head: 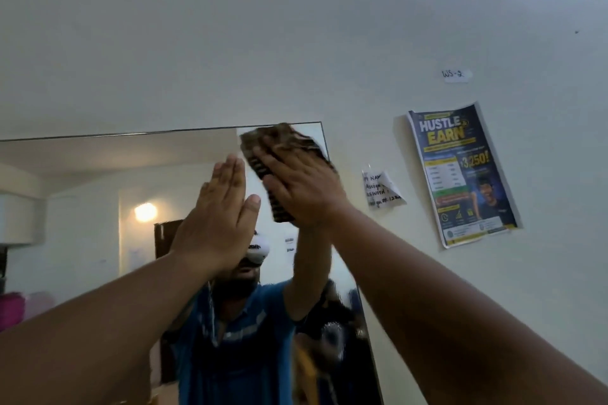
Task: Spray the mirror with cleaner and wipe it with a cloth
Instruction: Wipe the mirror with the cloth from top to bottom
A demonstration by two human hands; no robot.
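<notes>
A frameless mirror (98, 174) hangs on the pale wall, its top right corner near the middle of the view. My right hand (302, 187) presses a folded brown patterned cloth (279, 141) flat against the glass at that top right corner. My left hand (220, 217) is raised beside it, fingers straight and together, palm toward the glass, holding nothing. The mirror reflects a person in a blue shirt with both arms raised. No spray bottle is in view.
To the right of the mirror a handwritten paper note (383, 189) and a dark "Hustle Earn" poster (460, 174) are stuck on the wall. A small label (455, 75) sits above them. A lit lamp and a doorway show in the reflection.
</notes>
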